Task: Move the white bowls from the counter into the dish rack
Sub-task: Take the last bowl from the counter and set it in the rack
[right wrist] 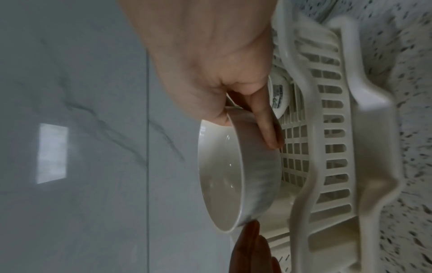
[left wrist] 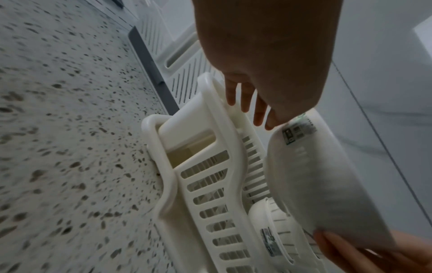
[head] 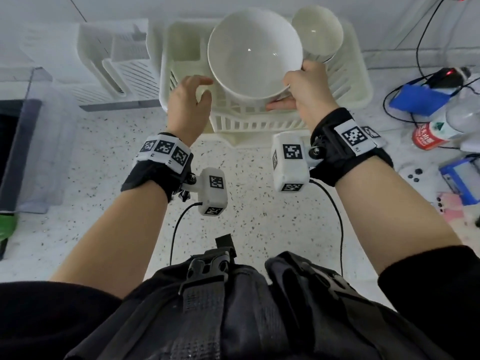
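Bowl (head: 255, 53) pinched at the rim by right hand (head: 307, 88), up over rack (head: 345, 87). Left hand (head: 188, 100) just beside, fingers loose, holding nothing. Small bowl (head: 317, 32) past the right hand, in rack.

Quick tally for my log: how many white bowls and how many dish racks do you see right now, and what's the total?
White bowls: 2, the large bowl gripped by the right hand above the rack, and the small bowl already in it.
Dish racks: 2, the cream rack and the white rack beside it.
Total: 4
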